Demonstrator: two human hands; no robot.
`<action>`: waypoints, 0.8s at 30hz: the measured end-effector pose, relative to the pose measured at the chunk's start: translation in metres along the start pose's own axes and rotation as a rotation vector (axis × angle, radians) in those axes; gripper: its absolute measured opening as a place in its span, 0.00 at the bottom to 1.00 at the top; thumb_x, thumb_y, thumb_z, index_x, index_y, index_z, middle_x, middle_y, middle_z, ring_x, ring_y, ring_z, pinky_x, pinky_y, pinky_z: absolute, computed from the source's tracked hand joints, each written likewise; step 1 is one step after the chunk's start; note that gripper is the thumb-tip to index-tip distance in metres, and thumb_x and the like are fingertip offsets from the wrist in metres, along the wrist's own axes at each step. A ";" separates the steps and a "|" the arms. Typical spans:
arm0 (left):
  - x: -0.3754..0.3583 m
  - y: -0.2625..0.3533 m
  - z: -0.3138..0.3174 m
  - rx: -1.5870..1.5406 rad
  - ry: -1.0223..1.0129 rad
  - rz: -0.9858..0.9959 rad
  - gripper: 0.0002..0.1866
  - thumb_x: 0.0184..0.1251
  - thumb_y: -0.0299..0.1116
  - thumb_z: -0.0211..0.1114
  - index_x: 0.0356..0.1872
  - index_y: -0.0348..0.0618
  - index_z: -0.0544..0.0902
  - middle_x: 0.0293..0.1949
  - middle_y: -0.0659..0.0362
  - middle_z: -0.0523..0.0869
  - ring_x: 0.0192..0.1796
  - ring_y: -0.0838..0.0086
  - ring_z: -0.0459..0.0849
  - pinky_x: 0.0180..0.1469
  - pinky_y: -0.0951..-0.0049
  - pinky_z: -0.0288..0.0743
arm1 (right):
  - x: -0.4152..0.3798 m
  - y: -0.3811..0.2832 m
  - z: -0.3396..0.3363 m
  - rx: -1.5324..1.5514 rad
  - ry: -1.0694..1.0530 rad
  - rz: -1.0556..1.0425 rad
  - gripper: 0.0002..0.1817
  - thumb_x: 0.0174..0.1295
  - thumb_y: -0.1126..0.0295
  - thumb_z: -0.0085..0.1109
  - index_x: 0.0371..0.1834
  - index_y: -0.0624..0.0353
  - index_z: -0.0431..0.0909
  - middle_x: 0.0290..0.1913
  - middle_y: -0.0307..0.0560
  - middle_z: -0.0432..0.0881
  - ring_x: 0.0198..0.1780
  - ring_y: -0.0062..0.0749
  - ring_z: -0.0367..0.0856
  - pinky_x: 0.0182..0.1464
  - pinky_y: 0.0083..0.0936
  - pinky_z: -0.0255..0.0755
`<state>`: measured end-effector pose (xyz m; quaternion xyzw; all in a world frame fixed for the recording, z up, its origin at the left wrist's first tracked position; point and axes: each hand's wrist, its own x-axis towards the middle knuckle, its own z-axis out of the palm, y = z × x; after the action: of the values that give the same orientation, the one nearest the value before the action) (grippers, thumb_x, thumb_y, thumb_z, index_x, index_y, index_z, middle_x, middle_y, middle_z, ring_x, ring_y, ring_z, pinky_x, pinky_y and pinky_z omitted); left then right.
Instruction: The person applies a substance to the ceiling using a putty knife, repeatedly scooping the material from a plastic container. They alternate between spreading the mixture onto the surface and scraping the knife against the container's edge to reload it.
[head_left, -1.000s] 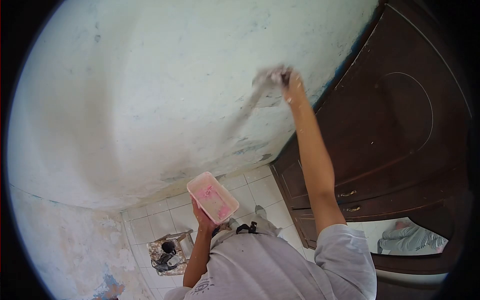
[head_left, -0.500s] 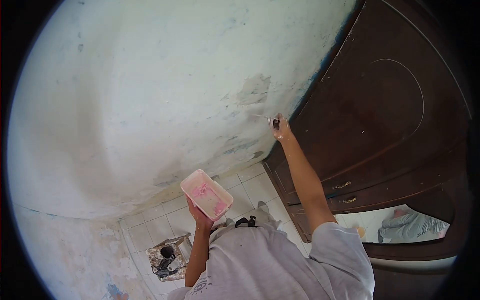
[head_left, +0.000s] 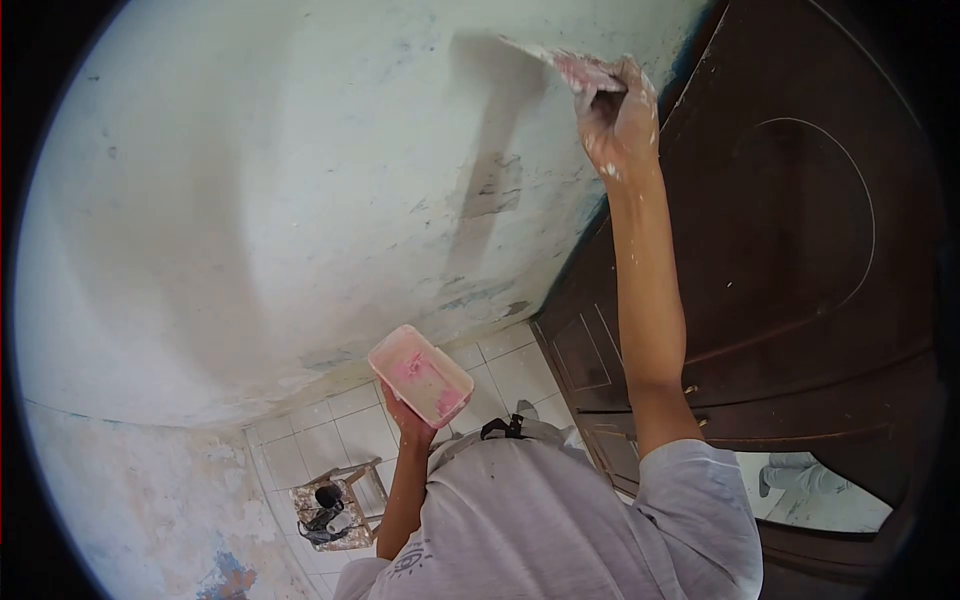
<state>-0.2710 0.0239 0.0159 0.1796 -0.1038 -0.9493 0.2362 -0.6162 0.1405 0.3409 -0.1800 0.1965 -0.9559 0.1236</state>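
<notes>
My left hand [head_left: 408, 415] grips a pale plastic tub [head_left: 393, 352] from below, tilted so that its inside shows. Smears of pink putty [head_left: 414, 367] lie on the tub's bottom and at its near end. High on the right, my right hand [head_left: 632, 125], spotted with white, is closed around a putty knife [head_left: 572, 68]. Pinkish-white filler coats the knife's blade, which points left, in front of the wall [head_left: 340, 150]. The fingers hide most of its handle.
A dark brown wardrobe [head_left: 770, 220] with a mirror [head_left: 820, 495] stands close on the right. On the tiled floor [head_left: 355, 435], a paint-spattered stool [head_left: 350, 530] carries dark items. Grey patches and peeling paint mark the walls.
My right hand has risen with the putty knife from the lower wall near the wardrobe, and the blade's coated face now shows. The tub has barely shifted in my left hand.
</notes>
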 end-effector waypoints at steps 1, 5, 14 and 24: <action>0.001 -0.005 0.005 0.009 0.000 -0.006 0.33 0.71 0.64 0.44 0.65 0.51 0.69 0.57 0.56 0.79 0.58 0.58 0.78 0.60 0.48 0.75 | -0.020 0.002 -0.005 -0.148 -0.080 0.003 0.11 0.69 0.69 0.52 0.36 0.69 0.73 0.37 0.52 0.79 0.38 0.34 0.82 0.43 0.24 0.83; 0.009 -0.016 0.008 0.011 -0.010 0.037 0.33 0.71 0.64 0.44 0.66 0.51 0.68 0.58 0.56 0.78 0.59 0.58 0.78 0.60 0.48 0.74 | -0.074 0.068 -0.175 -0.441 0.003 0.081 0.08 0.68 0.70 0.52 0.42 0.63 0.76 0.41 0.43 0.81 0.43 0.26 0.80 0.48 0.26 0.77; 0.001 -0.012 0.028 -0.002 -0.141 0.093 0.38 0.68 0.69 0.45 0.68 0.50 0.66 0.60 0.56 0.76 0.60 0.60 0.77 0.61 0.50 0.74 | -0.189 0.072 -0.179 -0.302 -0.135 0.442 0.16 0.56 0.72 0.62 0.45 0.63 0.71 0.37 0.37 0.75 0.38 0.19 0.76 0.45 0.20 0.75; 0.011 -0.041 -0.004 0.029 -0.095 0.124 0.44 0.65 0.74 0.36 0.72 0.53 0.58 0.67 0.57 0.68 0.67 0.60 0.69 0.68 0.49 0.66 | -0.247 0.047 -0.101 -1.193 -0.256 0.513 0.11 0.62 0.74 0.60 0.45 0.65 0.74 0.38 0.40 0.77 0.40 0.22 0.77 0.44 0.18 0.71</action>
<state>-0.2959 0.0536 -0.0024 0.1310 -0.1395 -0.9387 0.2868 -0.4246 0.2082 0.1614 -0.2771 0.7128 -0.5943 0.2489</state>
